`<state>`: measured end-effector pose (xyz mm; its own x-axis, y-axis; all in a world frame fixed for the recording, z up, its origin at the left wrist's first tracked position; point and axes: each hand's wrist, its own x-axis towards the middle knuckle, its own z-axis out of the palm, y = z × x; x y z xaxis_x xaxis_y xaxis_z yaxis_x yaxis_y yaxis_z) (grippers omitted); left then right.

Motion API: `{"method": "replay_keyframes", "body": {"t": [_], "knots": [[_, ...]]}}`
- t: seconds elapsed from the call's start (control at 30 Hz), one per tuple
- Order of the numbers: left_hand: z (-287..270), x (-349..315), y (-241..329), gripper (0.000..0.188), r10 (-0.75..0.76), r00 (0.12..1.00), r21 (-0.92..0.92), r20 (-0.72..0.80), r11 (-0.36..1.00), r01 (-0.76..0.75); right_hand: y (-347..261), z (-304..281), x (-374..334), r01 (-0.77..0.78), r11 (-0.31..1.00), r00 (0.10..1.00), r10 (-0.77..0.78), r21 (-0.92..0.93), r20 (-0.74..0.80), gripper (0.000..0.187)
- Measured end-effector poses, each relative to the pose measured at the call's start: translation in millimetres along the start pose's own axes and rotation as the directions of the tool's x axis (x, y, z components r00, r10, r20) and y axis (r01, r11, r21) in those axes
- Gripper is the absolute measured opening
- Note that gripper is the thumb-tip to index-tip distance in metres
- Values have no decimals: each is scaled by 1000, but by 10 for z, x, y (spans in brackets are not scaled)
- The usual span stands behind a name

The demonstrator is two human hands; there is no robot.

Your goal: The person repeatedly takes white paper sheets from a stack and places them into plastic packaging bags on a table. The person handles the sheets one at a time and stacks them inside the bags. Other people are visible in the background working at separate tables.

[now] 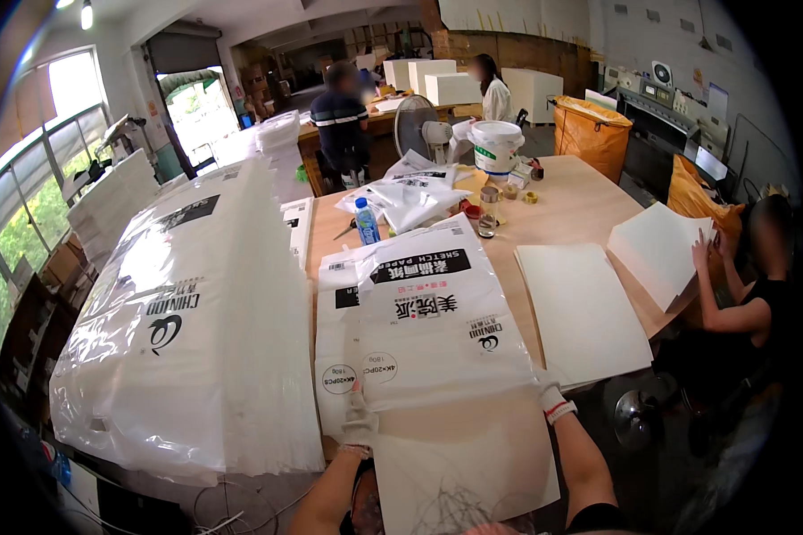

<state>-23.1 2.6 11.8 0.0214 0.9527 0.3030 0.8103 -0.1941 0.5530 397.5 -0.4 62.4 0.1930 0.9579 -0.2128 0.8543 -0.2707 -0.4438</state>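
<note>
A clear plastic bag (437, 348) with black and red print lies flat on the table in front of me, overlapping another printed bag (328, 321) at its left. My left hand (359, 421), in a white glove, is closed at the bag's near left corner. At the near right corner is my right hand (555, 401), gloved too and closed on the bag's edge; its fingertips are partly hidden. White paper sheets (468, 477) lie between my forearms, closest to my body. Whether their far edge reaches under the bag I cannot tell.
A big pile of plastic bags (214, 330) covers the left side. Right of me lies a paper stack (580, 308); beyond it a co-worker (749, 303) handles a sheet (660, 250). A bottle (366, 223), glass jar (488, 214), white bucket (495, 147) and fan (417, 129) stand farther back.
</note>
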Motion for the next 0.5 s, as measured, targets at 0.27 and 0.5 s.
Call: {"method": "replay_keyframes", "body": {"t": [0.27, 0.5], "knots": [[-593, -1485, 557, 44, -58, 973, -185, 225, 978, 101, 1025, 522, -1389, 148, 906, 983, -179, 397, 43, 36], [-1058, -2273, 969, 27, -150, 950, -322, 274, 916, 238, 714, -10, -2731, 89, 839, 980, -169, 536, 102, 34]]}}
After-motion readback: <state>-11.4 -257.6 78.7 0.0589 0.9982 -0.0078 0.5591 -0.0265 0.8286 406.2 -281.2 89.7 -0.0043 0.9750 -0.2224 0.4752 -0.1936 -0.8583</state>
